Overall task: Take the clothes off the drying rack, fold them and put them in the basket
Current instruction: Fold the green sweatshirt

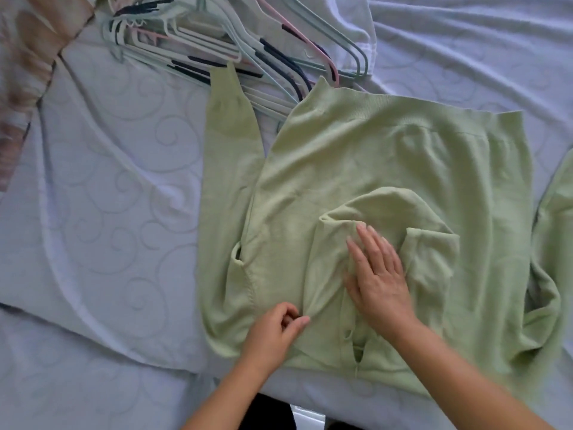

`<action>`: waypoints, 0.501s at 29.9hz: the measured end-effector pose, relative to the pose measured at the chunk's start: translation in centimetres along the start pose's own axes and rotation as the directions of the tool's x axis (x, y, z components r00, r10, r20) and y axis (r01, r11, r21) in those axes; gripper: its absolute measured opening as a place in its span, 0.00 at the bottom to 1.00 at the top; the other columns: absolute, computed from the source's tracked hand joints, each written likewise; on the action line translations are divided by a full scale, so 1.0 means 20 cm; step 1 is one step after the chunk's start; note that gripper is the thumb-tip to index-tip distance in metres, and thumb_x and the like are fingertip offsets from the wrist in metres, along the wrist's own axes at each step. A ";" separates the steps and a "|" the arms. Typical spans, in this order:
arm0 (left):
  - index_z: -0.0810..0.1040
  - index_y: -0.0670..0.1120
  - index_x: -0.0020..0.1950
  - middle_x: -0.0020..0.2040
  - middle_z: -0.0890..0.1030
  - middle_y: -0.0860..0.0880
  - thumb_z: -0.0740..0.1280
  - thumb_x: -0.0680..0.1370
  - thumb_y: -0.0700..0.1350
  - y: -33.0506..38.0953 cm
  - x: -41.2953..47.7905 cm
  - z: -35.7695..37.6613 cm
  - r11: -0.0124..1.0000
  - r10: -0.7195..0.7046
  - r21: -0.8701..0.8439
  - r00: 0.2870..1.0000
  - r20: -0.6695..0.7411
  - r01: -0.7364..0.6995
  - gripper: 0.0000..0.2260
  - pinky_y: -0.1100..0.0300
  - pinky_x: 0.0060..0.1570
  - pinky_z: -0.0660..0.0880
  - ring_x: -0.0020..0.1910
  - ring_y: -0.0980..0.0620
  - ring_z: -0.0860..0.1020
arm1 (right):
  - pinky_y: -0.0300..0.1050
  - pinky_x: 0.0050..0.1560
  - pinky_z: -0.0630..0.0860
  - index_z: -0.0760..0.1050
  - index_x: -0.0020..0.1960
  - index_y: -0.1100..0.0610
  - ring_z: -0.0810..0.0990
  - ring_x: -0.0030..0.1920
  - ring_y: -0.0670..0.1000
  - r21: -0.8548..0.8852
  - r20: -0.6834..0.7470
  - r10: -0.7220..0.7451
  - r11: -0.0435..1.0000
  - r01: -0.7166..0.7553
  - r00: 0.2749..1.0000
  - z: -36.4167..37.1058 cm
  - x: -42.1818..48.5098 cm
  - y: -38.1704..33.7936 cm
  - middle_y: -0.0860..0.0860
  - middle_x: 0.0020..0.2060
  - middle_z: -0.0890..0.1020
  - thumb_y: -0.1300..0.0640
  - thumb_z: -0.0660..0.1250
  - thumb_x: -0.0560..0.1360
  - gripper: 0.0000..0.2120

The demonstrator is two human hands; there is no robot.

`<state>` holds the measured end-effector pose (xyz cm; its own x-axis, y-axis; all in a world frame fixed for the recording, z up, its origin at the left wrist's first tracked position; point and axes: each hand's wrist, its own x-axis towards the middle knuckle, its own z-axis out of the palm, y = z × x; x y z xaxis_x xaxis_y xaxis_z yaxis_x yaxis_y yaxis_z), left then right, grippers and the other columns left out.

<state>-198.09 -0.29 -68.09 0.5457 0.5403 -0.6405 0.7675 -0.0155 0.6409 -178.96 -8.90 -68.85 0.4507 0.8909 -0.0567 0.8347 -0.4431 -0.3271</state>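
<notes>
No text, label, brand, number or sign can be read in this view. The green sweater [387,156] shows only plain knit, with no visible tag or print. The hangers [279,66] have no marking that I can make out. The bed sheet [108,197] has only a stitched swirl pattern, which is not writing.

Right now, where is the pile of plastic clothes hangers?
In the head view, the pile of pastel plastic clothes hangers lies upper centre on the white bedsheet, just beyond the light green knit sweater.
</notes>
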 end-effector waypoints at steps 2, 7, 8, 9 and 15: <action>0.74 0.56 0.37 0.32 0.77 0.55 0.66 0.66 0.63 0.08 0.07 -0.01 0.989 -0.057 -0.137 0.997 -0.046 0.050 0.11 0.60 0.41 0.72 0.32 0.62 0.74 | 0.47 0.67 0.59 0.67 0.63 0.57 0.66 0.65 0.57 0.130 -0.054 0.034 0.991 -0.027 0.998 -0.01 -0.16 -0.10 0.56 0.66 0.66 0.56 0.58 0.69 0.22; 0.80 0.41 0.45 0.36 0.77 0.48 0.72 0.71 0.41 0.25 0.30 -0.03 0.990 -0.141 -0.005 0.985 -0.100 0.142 0.05 0.59 0.43 0.72 0.37 0.51 0.74 | 0.48 0.66 0.63 0.67 0.67 0.57 0.67 0.68 0.52 0.130 0.122 -0.001 0.991 -0.015 0.993 0.14 -0.54 -0.25 0.53 0.69 0.69 0.55 0.59 0.71 0.24; 0.80 0.40 0.45 0.37 0.78 0.47 0.71 0.71 0.38 0.27 0.32 -0.05 0.995 -0.097 0.009 0.988 -0.119 0.099 0.04 0.60 0.43 0.71 0.38 0.52 0.74 | 0.48 0.68 0.61 0.65 0.69 0.57 0.65 0.70 0.52 0.096 0.138 0.001 0.995 -0.015 0.990 0.16 -0.58 -0.25 0.54 0.70 0.68 0.55 0.58 0.74 0.24; 0.80 0.39 0.45 0.38 0.79 0.45 0.69 0.72 0.36 0.28 0.34 -0.08 0.999 -0.048 -0.001 0.988 -0.148 0.049 0.04 0.60 0.43 0.71 0.38 0.52 0.74 | 0.48 0.70 0.60 0.64 0.70 0.57 0.62 0.72 0.51 0.067 0.139 -0.002 0.998 -0.007 0.990 0.18 -0.61 -0.24 0.54 0.70 0.68 0.54 0.56 0.76 0.23; 0.75 0.49 0.37 0.37 0.81 0.46 0.71 0.70 0.52 0.19 0.30 -0.13 0.996 -0.085 -0.024 0.994 -0.072 0.083 0.09 0.54 0.45 0.76 0.38 0.46 0.78 | 0.52 0.70 0.60 0.69 0.66 0.56 0.64 0.71 0.54 0.060 0.060 0.014 0.998 -0.018 0.998 0.19 -0.61 -0.28 0.56 0.68 0.71 0.57 0.59 0.74 0.21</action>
<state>-192.78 5.10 -68.24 0.4528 0.5991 -0.6604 0.8020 0.0501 0.5953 -190.34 -16.99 -70.01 0.4428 0.8888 -0.1182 0.8060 -0.4523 -0.3819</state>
